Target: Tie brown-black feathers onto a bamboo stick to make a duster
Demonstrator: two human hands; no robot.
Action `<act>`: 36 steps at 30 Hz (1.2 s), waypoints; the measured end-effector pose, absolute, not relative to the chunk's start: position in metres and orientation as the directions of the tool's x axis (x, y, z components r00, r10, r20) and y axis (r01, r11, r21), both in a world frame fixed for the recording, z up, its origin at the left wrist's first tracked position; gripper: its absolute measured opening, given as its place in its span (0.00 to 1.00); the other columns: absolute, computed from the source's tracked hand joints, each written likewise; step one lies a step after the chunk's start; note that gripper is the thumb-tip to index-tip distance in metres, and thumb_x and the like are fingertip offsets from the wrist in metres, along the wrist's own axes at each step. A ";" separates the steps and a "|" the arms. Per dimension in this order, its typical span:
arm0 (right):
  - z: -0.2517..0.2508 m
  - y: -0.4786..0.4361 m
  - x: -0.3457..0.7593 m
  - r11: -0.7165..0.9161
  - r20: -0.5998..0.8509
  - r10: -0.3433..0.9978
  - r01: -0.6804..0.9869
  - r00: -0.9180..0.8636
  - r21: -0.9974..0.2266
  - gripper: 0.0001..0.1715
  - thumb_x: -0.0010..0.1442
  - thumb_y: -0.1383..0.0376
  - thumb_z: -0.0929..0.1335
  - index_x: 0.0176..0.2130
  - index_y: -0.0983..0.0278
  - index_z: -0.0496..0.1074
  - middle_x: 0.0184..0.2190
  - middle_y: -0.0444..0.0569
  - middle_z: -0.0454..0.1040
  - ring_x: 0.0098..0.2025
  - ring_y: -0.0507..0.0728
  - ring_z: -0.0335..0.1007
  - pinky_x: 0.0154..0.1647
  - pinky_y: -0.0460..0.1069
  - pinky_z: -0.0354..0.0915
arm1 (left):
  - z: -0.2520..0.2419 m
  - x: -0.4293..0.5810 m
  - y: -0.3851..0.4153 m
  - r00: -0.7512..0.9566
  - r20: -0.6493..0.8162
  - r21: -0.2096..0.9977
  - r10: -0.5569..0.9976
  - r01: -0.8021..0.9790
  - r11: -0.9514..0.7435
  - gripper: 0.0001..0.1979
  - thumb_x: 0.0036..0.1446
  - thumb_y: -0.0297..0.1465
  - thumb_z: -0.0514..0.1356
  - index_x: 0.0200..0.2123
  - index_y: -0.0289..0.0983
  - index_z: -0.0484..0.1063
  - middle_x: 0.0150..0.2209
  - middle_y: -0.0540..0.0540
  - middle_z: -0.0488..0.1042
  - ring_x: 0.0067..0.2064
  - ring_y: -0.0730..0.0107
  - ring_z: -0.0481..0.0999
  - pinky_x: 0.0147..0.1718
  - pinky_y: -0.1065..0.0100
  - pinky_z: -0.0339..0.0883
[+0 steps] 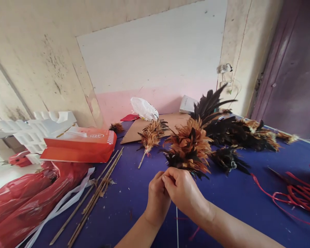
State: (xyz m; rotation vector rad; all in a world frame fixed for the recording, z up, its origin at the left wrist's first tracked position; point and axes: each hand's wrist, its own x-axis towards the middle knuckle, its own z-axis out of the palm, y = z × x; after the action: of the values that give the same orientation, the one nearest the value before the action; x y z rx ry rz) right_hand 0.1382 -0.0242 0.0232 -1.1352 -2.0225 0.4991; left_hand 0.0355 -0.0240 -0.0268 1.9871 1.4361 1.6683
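Close together at the front middle, my left hand (158, 193) and my right hand (184, 189) meet, both with curled fingers. Just beyond them a feather duster (192, 144) of brown and black feathers rises, and its base runs down behind my fingers. My left hand is wrapped round that base. The right thumb and forefinger pinch against the left hand; what lies between them is hidden. Below my hands a bit of red string (194, 234) shows on the blue table (134, 193). A smaller feather duster (152, 136) with a bare stick lies further back.
Bundles of black and brown feathers (244, 132) lie at the right. Red string (297, 194) is heaped by a pointed tool (277, 173). On the left are thin sticks (98, 193), a red-orange bag (80, 146) and red plastic (38, 196). Cardboard (130, 134) lies at the back.
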 end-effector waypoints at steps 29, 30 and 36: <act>0.001 0.008 0.179 0.627 0.409 0.740 0.328 -0.534 -0.707 0.12 0.56 0.67 0.60 0.30 0.63 0.72 0.24 0.47 0.72 0.27 0.52 0.66 0.33 0.47 0.66 | 0.008 0.026 -0.035 0.214 -0.247 0.783 0.945 -0.530 0.325 0.09 0.46 0.31 0.61 0.21 0.31 0.66 0.18 0.52 0.63 0.14 0.88 0.49 0.11 0.80 0.34; 0.001 0.014 0.176 0.644 0.416 0.706 0.276 -0.573 -0.713 0.12 0.57 0.67 0.61 0.28 0.63 0.72 0.24 0.47 0.71 0.28 0.52 0.66 0.34 0.47 0.66 | 0.007 0.027 -0.036 0.248 -0.258 0.756 0.934 -0.550 0.355 0.09 0.47 0.30 0.60 0.21 0.30 0.66 0.18 0.52 0.63 0.14 0.88 0.49 0.11 0.81 0.35; 0.007 0.024 0.170 0.521 0.301 0.677 0.148 -0.672 -0.841 0.08 0.54 0.67 0.63 0.26 0.66 0.69 0.24 0.45 0.70 0.26 0.51 0.64 0.28 0.45 0.65 | 0.005 0.021 -0.030 0.358 -0.300 0.625 0.884 -0.626 0.465 0.09 0.48 0.26 0.58 0.19 0.31 0.63 0.16 0.53 0.59 0.14 0.88 0.47 0.10 0.82 0.35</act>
State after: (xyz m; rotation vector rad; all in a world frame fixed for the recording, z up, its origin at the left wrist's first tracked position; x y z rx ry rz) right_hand 0.1702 0.0236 0.0073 -0.6677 -2.1409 1.1023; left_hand 0.0206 -0.0297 0.0054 0.4451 0.6681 1.0168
